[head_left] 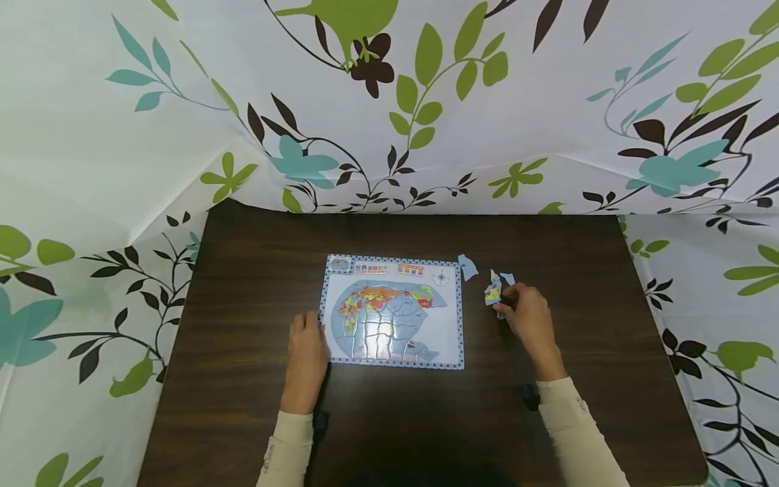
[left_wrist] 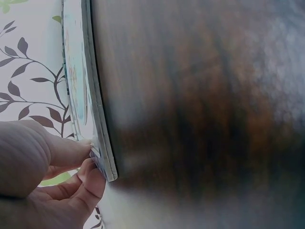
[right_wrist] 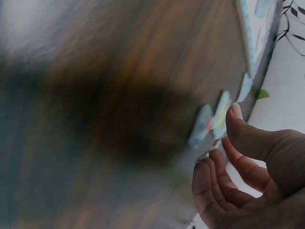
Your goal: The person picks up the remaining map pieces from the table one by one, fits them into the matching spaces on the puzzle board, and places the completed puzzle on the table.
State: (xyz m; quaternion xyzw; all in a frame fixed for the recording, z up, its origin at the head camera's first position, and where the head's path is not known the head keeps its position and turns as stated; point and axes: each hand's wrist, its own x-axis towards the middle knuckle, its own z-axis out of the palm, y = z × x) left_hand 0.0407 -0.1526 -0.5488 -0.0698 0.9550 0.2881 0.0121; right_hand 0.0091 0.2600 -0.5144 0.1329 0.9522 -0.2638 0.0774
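Note:
A world-map jigsaw puzzle (head_left: 395, 325) lies on the table in a blue-dotted frame, partly filled, with a bare white area at its right side. My left hand (head_left: 306, 358) grips the frame's left edge; in the left wrist view the thumb and fingertips (left_wrist: 93, 176) pinch its corner. Right of the puzzle, my right hand (head_left: 532, 321) reaches among loose puzzle pieces (head_left: 493, 291). Its thumb and bent fingers are apart beside the pieces (right_wrist: 221, 114) in the right wrist view. Any piece beneath the fingertips is partly hidden.
A blue loose piece (head_left: 467, 267) lies by the frame's upper right corner. The dark wooden table (head_left: 255, 270) meets a leaf-patterned white sheet (head_left: 365, 135) at its back and sides.

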